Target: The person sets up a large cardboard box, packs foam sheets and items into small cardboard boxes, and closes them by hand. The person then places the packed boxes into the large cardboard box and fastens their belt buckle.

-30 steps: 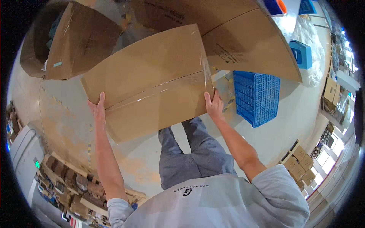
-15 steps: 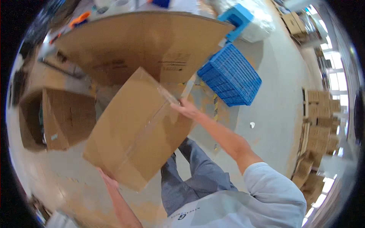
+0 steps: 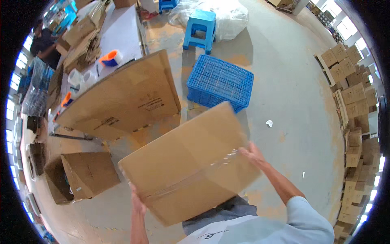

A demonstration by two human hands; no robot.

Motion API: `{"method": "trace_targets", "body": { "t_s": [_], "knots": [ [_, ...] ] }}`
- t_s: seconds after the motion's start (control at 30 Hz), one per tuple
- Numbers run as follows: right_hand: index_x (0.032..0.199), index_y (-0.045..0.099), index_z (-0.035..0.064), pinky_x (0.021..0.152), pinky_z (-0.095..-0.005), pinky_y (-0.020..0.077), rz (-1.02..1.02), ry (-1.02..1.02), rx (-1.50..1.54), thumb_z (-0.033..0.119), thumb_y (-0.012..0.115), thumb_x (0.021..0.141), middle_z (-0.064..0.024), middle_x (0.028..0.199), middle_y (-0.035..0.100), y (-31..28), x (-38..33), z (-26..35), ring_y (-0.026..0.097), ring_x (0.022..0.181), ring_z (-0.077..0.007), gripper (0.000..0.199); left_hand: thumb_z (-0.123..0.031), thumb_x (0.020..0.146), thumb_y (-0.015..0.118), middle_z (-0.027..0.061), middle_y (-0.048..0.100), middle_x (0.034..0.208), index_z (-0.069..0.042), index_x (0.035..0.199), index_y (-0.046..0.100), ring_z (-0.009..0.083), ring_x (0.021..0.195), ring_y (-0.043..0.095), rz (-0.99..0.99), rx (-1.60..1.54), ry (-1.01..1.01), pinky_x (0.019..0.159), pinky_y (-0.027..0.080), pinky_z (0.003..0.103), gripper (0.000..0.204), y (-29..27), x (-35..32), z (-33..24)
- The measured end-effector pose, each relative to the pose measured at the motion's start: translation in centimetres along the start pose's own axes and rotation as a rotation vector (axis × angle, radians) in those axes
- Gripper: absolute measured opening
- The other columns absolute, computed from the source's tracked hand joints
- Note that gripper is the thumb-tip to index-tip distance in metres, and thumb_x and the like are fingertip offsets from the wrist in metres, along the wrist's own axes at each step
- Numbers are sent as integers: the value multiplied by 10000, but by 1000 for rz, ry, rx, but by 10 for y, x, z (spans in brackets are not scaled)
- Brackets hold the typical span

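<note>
I hold a large brown cardboard box (image 3: 185,162) in front of my body, its seam sealed with clear tape. My left hand (image 3: 138,202) grips its lower left edge from beneath. My right hand (image 3: 252,153) presses on its right side with fingers spread along the taped seam. The box is tilted, its far corner pointing toward a blue plastic crate (image 3: 219,83) on the floor.
A flat cardboard sheet (image 3: 122,97) leans off a white table (image 3: 118,32) holding tape rolls. An open box (image 3: 81,175) lies at the left. A blue stool (image 3: 199,25) stands beyond the crate. Stacked cartons (image 3: 353,114) line the right. Another person (image 3: 44,44) stands far left.
The box has swung to the right and lower in view as I turned. The crate and stool now lie ahead, and both hands keep their hold.
</note>
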State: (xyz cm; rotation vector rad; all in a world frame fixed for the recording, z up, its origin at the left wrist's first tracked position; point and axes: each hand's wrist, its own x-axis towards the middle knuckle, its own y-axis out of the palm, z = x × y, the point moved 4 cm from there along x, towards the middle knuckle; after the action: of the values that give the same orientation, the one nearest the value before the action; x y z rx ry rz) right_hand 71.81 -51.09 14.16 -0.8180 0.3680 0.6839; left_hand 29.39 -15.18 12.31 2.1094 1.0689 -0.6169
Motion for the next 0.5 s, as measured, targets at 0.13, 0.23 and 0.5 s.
{"method": "trace_targets", "body": {
  "t_s": [0.13,0.23,0.5],
  "knots": [
    [1171,578,-6,865,-387,500,-343,166,143,354,657,900,-126,1064,657,-171,-99,-50,600,984,-201,458,-651,1004,331,97,416,1527,-84,1531,317,292,1366,435,216,116,-198,1125,368,467,775,185,21,14],
    [1234,563,-18,932,-366,467,-641,-154,58,314,566,975,-123,1143,627,-291,-167,-99,547,1069,-183,421,-782,921,340,117,570,1317,-86,1487,384,249,1116,564,371,232,-124,920,488,413,898,323,36,19],
    [1550,261,33,1170,-456,269,-987,-580,766,614,349,1012,-135,1561,333,-446,-214,-138,323,1425,-282,797,-859,873,256,102,609,1265,-14,1436,440,212,1125,576,596,154,248,945,479,366,1033,541,31,-87]
  ]
}}
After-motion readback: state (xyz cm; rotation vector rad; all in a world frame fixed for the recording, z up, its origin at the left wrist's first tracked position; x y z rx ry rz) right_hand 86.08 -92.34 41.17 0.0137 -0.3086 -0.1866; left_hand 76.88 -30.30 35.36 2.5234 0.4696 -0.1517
